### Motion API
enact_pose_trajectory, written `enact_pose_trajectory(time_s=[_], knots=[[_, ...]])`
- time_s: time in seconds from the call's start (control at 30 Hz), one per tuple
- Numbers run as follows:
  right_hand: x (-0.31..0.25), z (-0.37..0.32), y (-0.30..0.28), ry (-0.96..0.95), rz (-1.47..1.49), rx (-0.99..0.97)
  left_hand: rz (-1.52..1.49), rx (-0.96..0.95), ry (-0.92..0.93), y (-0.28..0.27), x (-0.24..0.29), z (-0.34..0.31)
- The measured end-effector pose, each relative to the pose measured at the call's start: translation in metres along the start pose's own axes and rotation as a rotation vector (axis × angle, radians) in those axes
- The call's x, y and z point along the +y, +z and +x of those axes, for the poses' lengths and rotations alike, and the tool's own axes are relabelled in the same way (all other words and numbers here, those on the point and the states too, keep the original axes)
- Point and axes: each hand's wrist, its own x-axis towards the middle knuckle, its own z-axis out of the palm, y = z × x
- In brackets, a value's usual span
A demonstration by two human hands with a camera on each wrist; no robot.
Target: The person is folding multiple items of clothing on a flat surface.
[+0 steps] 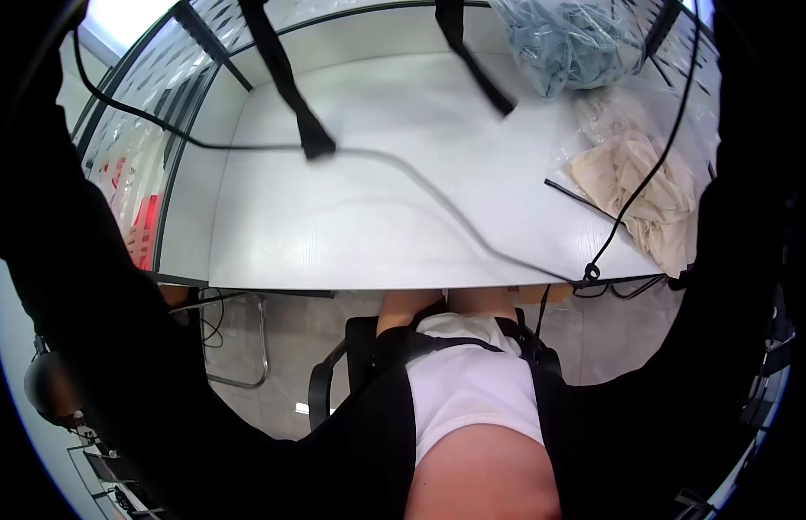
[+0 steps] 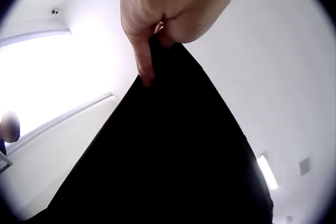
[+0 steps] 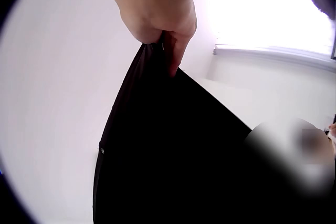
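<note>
Black cloth (image 2: 173, 140) is held raised in the air, hung from both hands; its position over the desk cannot be told. On the desk (image 1: 351, 217), a blue-grey bundle (image 1: 576, 43) in clear plastic is seen at the far right corner, and cream cloth (image 1: 619, 169) is crumpled along the right edge. The black cloth is pinched by the fingers of the left hand (image 2: 173, 6) and the right hand (image 3: 163, 8).

Black cloth (image 2: 178, 140) aloft, pinched at two points, widening below each.
</note>
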Motion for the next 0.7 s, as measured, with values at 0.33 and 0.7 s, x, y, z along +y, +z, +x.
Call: enact_pose_trajectory(time_s=[0.33,0.7], knots=[[-0.033,-0.194,-0.019,-0.062,-0.226,-0.453,0.125,-0.27,-0.136,-0.056,0.035,-0.114],[0.007,-0.353,0.059,0.181,-0.085,-0.996,-0.021,-0.767,-0.294,0.06,0.019,-0.342]])
